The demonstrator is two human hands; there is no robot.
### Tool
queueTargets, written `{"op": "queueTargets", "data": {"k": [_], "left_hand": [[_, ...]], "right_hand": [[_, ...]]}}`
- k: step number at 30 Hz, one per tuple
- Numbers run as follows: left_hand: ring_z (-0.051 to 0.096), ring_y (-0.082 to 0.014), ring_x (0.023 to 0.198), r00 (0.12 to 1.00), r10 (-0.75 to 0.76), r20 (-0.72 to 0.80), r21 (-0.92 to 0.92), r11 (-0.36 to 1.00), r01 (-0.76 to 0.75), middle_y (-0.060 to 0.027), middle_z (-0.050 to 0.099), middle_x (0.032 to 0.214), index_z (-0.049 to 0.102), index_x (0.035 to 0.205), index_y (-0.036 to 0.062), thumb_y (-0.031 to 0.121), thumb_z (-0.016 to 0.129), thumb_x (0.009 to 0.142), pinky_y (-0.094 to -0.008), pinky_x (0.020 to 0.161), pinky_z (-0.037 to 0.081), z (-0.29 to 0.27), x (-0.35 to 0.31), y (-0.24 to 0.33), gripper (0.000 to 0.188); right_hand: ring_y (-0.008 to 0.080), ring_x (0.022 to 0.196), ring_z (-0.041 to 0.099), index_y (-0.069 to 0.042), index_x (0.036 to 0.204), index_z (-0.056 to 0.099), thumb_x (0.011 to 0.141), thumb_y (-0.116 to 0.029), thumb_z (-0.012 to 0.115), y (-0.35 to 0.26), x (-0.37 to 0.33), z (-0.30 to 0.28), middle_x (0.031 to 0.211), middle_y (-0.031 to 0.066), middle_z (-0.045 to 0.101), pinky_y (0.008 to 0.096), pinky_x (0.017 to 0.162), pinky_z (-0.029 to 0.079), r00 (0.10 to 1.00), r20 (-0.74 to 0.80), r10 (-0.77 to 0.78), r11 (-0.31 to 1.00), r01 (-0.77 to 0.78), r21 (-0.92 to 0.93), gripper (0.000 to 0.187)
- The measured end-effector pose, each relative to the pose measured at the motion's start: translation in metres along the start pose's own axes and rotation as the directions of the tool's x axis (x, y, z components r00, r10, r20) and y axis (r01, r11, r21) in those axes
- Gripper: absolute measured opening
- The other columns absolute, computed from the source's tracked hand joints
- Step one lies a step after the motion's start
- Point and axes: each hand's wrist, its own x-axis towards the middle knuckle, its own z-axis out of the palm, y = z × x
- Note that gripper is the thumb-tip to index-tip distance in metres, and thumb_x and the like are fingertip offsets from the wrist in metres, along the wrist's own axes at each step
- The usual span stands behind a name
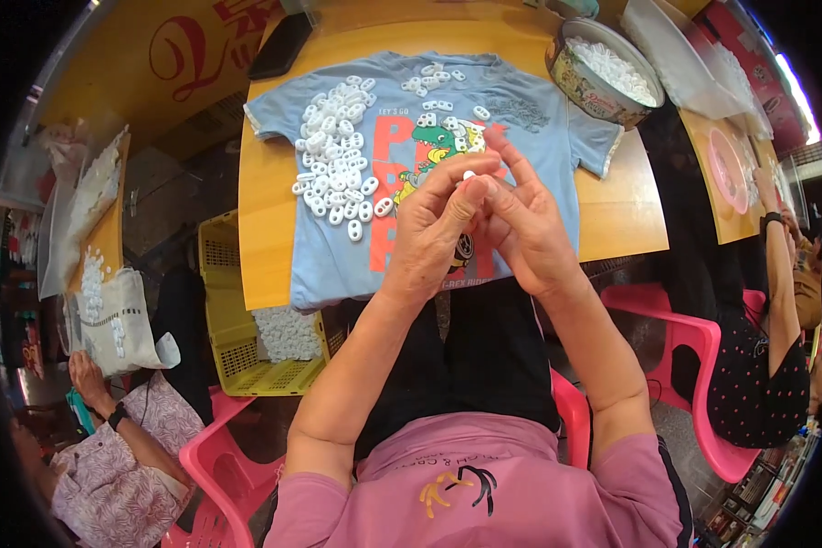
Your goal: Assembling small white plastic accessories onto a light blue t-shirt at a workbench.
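Note:
My left hand (434, 228) and my right hand (521, 219) meet over a light blue T-shirt (356, 265) with a dinosaur print, spread on a wooden table (269, 237). Together their fingertips pinch one small white plastic piece (469, 175). A heap of the same white pieces (338, 151) lies on the shirt to the left of my hands. A few loose white pieces (434, 91) lie further back on the shirt.
A round tin (603, 73) full of white pieces stands at the table's back right. A yellow crate (247, 329) with white pieces sits under the table's left edge. Pink chairs (694, 356) stand around. Other people work at the left (110, 457) and right (776, 301).

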Motion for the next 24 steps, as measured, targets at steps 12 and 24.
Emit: {"op": "queueTargets", "data": {"k": [12,24], "left_hand": [[0.061,-0.0166,0.093,0.76,0.589,-0.274,0.491,0.765,-0.416,-0.0101,0.063,0.099,0.054,0.123,-0.0026,0.009,0.053,0.099,-0.0317,0.088,0.049,-0.076,-0.098,0.125,0.027],[0.057,-0.0181,0.109,0.605,0.326,-0.726,0.665,0.557,0.498,-0.0113,0.059,0.119,0.051,0.129,-0.0011,0.017,0.062,0.095,-0.031,0.095,0.045,-0.286,-0.23,0.033,0.04]], "right_hand": [[0.0084,0.078,0.056,-0.001,0.111,0.068,0.095,-0.018,0.06,-0.037,0.079,-0.042,0.09,0.0018,0.067,0.024,0.071,0.047,0.944,0.136,-0.299,0.521,0.281,-0.806,0.025],[0.0348,0.092,0.06,-0.007,0.103,0.07,0.088,-0.02,0.062,-0.006,0.178,-0.026,0.097,0.0146,0.061,0.0408,0.08,0.048,0.788,0.536,-0.303,-0.271,0.469,-0.841,0.021]]}}
